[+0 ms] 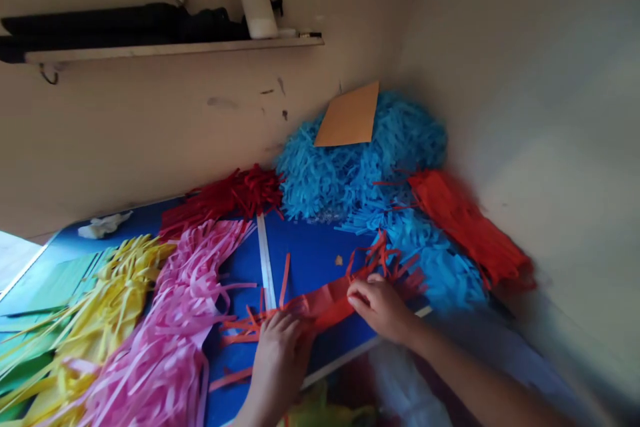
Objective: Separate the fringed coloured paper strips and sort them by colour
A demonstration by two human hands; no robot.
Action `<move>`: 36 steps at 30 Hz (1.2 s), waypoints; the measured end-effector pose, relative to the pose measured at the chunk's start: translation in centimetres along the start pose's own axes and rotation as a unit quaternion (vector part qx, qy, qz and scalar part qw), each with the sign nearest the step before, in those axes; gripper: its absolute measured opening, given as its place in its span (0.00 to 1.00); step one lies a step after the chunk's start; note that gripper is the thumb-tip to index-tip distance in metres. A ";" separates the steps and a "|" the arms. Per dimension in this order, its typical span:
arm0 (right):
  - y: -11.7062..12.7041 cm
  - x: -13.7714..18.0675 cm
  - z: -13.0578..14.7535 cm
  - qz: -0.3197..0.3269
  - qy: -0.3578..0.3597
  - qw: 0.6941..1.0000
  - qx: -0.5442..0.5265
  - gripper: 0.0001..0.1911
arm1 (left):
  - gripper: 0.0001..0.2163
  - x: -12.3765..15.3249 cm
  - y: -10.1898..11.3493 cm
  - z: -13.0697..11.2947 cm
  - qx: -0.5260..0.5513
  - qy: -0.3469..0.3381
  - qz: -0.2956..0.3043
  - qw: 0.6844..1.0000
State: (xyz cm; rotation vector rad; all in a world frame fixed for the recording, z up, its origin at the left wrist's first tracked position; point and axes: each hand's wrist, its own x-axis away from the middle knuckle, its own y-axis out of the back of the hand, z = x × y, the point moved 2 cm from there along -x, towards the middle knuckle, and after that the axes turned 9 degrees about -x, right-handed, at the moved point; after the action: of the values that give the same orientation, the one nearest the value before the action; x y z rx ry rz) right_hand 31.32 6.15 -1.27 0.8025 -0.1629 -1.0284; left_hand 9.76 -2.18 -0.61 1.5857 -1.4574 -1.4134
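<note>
A strip of red tissue paper [327, 303], fringed at both ends, lies on the blue table near its front edge. My left hand [283, 353] is closed over the strip's left part, thumb side hidden. With fingers pinched together, my right hand [381, 308] grips the strip toward its right end. Loose red fringes stick out beyond both hands. Left of my left hand spreads a pile of pink fringed paper [165, 307]. Beyond my right hand lies blue fringed paper [425, 247].
A big blue fringed bundle [330, 177] with an orange card [350, 117] on it sits at the back. Red bundles [465, 227] lean by the right wall. Yellow paper [115, 300] and green paper [60, 287] lie left. A shelf [175, 49] holds a white bottle [257, 3].
</note>
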 end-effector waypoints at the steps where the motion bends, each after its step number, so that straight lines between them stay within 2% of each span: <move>1: -0.1 -0.5 0.1 -0.009 -0.017 1.000 0.013 0.07 | 0.05 -0.4 0.1 0.2 0.016 0.010 0.011 1.000; 4: -0.5 -1.4 0.3 -0.020 -0.022 0.998 0.062 0.06 | 0.06 -1.5 -0.3 0.4 0.016 0.076 0.055 0.995; 7: -0.7 -1.8 0.2 -0.024 -0.006 0.995 0.101 0.07 | 0.07 -2.2 -1.3 0.5 -0.008 0.120 0.068 0.990; 11: -0.9 -2.0 -0.4 -0.015 -0.008 0.994 0.113 0.06 | 0.10 -2.6 -2.0 0.8 -0.077 0.146 0.094 0.982; 18: -1.0 -2.7 -0.8 0.011 -0.070 0.990 0.125 0.04 | 0.14 -4.2 -1.6 0.0 -0.189 0.160 0.173 0.953; 33: -1.1 -3.7 -0.6 0.029 -0.114 0.984 0.132 0.06 | 0.15 -4.2 -1.6 -0.2 -0.191 0.164 0.181 0.951; 36: -0.4 -4.0 -0.7 0.016 -0.108 0.981 0.160 0.05 | 0.10 -4.2 -1.3 -0.2 -0.213 0.149 0.118 0.958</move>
State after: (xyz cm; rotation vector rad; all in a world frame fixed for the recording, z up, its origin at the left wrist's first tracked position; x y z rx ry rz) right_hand 29.22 9.63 -1.08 0.9732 -0.5372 -1.0722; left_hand 10.99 2.05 -0.36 1.2414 -1.0380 -1.1890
